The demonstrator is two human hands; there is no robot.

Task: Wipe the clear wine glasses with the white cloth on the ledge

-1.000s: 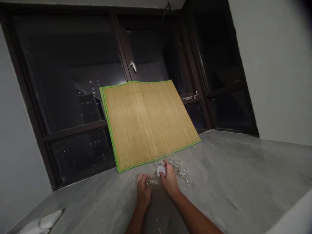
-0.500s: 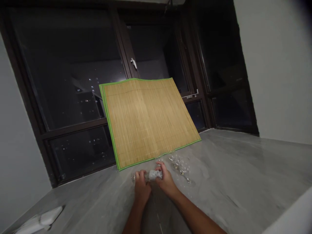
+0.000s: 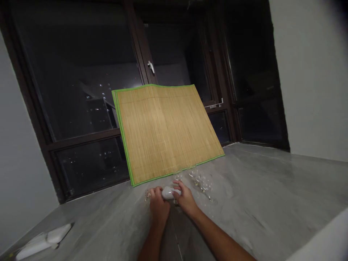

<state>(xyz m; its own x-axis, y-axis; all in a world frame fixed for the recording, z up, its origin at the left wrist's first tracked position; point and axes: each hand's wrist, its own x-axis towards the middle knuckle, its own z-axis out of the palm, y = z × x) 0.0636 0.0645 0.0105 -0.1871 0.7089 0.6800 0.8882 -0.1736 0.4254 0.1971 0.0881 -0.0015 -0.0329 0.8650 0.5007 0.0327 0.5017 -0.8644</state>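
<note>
My left hand [image 3: 159, 206] is closed around a clear, glass-like piece [image 3: 147, 195], whose shiny end sticks out left of the fingers. Between both hands is a soft-looking white wad [image 3: 168, 193]; whether it is cloth or paper I cannot tell. The fingers of my right hand [image 3: 185, 197] are curled on the wad's right side, and any part of the clear piece beneath is hidden. Just beyond and right of that hand, several clear stemmed glasses [image 3: 200, 181] appear to lie on the grey marble-look sill [image 3: 244, 195], blurred.
A folded bamboo mat [image 3: 168, 134] with green edging leans against the dark-framed window [image 3: 81, 139] behind the hands. A white wrapped bundle [image 3: 45, 241] lies at the lower left. Pale walls [image 3: 312, 79] close off both sides.
The white wad between my hands has shifted slightly left and looks rounder and smoother. Both hands stay nearly in place, with the fingers slightly moved. The view has tilted a little.
</note>
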